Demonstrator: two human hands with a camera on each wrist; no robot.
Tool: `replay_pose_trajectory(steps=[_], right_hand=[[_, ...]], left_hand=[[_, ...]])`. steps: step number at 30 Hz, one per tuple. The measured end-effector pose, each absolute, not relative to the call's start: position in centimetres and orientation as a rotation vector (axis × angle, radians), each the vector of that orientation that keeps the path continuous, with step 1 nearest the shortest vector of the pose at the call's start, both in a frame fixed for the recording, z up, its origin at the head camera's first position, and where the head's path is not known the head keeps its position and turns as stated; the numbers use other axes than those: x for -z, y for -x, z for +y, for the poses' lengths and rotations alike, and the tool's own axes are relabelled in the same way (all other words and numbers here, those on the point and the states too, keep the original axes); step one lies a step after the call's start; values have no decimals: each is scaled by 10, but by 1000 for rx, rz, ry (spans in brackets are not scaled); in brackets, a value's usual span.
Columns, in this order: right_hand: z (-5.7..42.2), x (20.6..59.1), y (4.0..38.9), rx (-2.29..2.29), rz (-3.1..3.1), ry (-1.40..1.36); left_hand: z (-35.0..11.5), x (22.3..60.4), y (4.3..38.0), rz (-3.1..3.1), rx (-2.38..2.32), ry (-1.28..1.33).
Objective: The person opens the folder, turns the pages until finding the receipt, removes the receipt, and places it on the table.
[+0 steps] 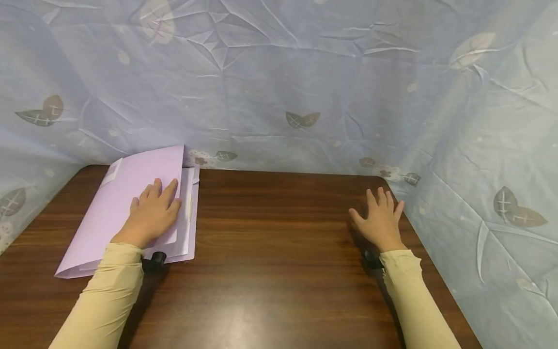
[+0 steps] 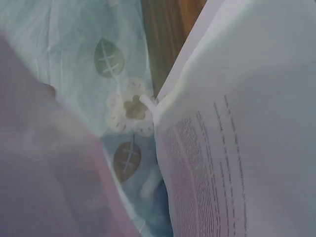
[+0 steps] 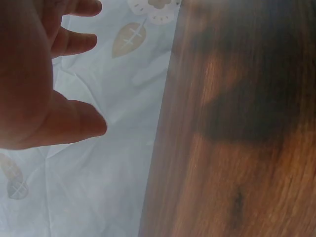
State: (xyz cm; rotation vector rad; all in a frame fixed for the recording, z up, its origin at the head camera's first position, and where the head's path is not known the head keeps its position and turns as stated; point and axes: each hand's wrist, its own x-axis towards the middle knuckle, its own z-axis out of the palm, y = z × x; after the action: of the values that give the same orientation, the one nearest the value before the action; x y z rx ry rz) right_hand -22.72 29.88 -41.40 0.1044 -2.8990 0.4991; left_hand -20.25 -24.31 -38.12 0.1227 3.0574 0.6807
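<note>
A light purple folder (image 1: 115, 203) lies at the left of the table, its cover partly raised over white paper sheets (image 1: 188, 213). On that cover my left hand (image 1: 152, 211) rests, fingers spread. The left wrist view looks in under the cover (image 2: 54, 163) at a printed sheet (image 2: 207, 163); only a fingertip of that hand shows past the cover's edge. Near the table's right edge, my right hand (image 1: 380, 218) is spread and holds nothing. In the right wrist view, the right hand (image 3: 29, 94) appears above the table, with its shadow on the wood.
The dark brown wooden table (image 1: 270, 232) spans between the hands. A pale blue leaf-patterned cloth (image 1: 261, 97) hangs behind it and along both sides. A black wrist strap piece (image 1: 158, 259) sits under the left wrist. A white label (image 1: 112, 172) marks the folder's spine.
</note>
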Motion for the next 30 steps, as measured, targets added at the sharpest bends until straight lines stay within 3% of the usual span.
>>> replay_pose_trajectory(steps=[8,18,30], right_hand=[[295,412,228,-536,-2940,-104],[295,416,228,-557,-2948,-110],[292,420,231,-592,-2968,-106]], left_hand=[[-279,386,196,3069,-745,-133],[-332,391,176,2984,-591,189],[-337,401,181,2956,-521,150]])
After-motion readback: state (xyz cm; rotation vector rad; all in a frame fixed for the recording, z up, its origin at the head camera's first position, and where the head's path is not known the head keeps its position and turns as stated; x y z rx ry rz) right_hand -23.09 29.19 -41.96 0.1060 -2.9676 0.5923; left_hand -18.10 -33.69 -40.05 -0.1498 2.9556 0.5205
